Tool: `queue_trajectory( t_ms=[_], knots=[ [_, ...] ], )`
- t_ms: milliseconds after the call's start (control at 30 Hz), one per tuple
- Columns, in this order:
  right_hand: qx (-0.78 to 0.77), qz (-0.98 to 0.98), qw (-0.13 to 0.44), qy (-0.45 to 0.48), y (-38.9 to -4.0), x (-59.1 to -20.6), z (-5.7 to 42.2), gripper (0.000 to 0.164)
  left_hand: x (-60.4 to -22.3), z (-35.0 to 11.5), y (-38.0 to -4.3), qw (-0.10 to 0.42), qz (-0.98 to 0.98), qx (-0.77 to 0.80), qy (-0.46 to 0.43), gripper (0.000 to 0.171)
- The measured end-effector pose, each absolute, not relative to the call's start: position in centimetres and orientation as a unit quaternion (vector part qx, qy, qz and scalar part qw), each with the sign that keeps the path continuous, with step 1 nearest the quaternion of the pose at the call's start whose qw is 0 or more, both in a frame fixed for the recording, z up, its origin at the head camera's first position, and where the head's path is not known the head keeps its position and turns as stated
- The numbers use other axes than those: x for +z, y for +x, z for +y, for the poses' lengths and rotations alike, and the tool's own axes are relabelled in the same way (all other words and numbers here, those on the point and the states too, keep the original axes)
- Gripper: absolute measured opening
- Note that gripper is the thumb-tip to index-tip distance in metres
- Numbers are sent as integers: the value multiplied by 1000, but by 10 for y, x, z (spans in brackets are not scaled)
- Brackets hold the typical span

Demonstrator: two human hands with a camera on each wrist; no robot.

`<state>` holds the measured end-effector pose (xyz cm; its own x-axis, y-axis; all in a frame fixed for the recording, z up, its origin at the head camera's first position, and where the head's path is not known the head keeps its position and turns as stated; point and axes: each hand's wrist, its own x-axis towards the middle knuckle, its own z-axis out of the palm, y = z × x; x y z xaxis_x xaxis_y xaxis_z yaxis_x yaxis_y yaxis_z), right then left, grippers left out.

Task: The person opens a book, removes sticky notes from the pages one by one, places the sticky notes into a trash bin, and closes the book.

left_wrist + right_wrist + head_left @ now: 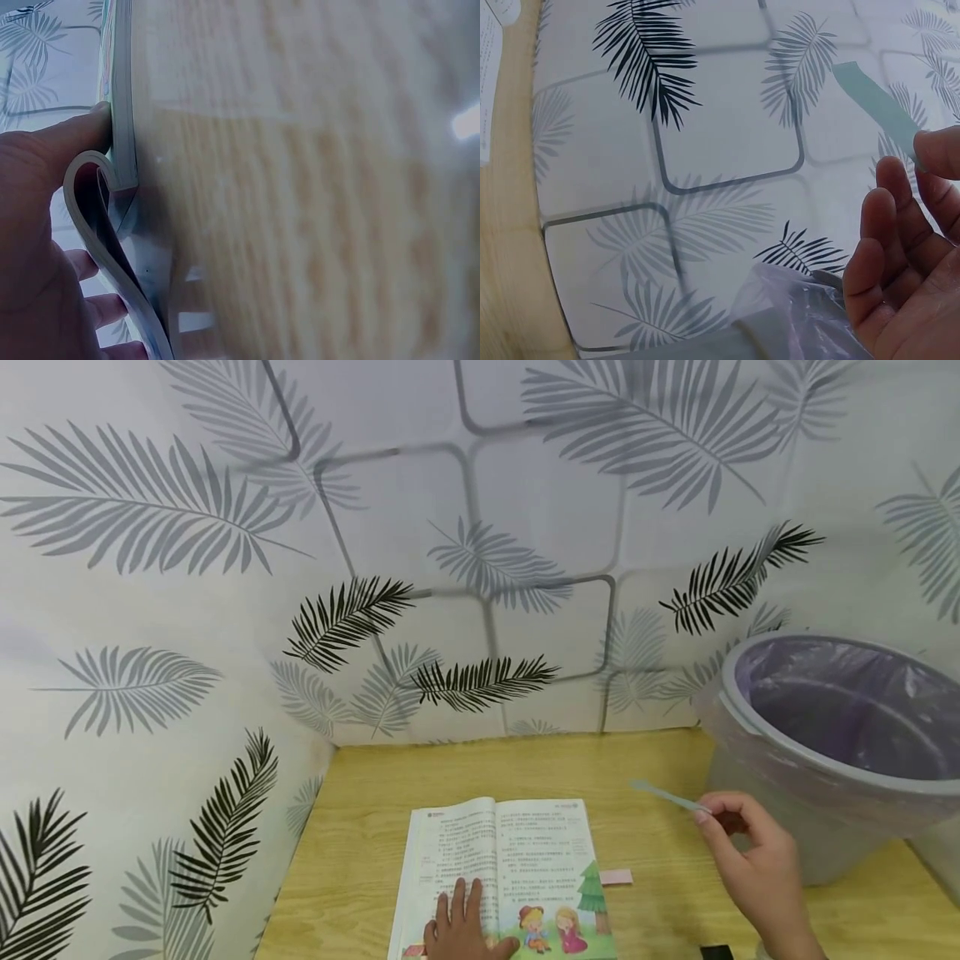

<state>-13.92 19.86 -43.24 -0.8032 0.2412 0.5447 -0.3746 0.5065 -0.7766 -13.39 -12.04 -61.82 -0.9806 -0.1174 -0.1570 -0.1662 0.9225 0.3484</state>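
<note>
An open printed book (542,847) lies on the wooden table, with a cartoon of two figures and a tree low on its right page. My left hand (463,928) rests on the lower left page near the spine, fingers spread. In the left wrist view the left hand (30,225) lies against the pages, which curve up at the spine. Over the table, right of the book, my right hand (759,864) pinches one end of a thin pale green paper strip (881,105) between thumb and index finger. A pink paper tab (617,877) sticks out from the book's right edge.
A grey bin (787,827) lined with a translucent purplish bag (847,714) stands at the right, just beyond my right hand. Part of a black object (716,952) shows at the bottom edge. Leaf-patterned sheeting (480,552) covers the walls behind the table (420,768).
</note>
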Motion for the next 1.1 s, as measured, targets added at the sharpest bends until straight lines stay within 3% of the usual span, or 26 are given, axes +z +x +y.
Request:
queue_trajectory(
  t_ms=[267,567,733,933,1033,1100],
  knots=[
    [496,-799,337,35,-133,-420,209,10,-615,-121,-137,80,977,187,-71,105],
    [529,-705,462,100,-134,-409,234,10,-615,-121,-136,78,977,183,-71,105],
    [504,-702,500,49,-133,-399,251,13,-617,-122,-136,80,977,184,-70,105],
    [431,-726,529,-84,-134,-398,268,6,-618,-122,-135,80,977,187,-70,107],
    [418,-717,539,-142,-135,-399,273,11,-618,-123,-135,84,976,189,-70,108],
    [412,-710,545,-172,-136,-399,276,23,-618,-123,-135,87,976,189,-70,108]
  ],
)
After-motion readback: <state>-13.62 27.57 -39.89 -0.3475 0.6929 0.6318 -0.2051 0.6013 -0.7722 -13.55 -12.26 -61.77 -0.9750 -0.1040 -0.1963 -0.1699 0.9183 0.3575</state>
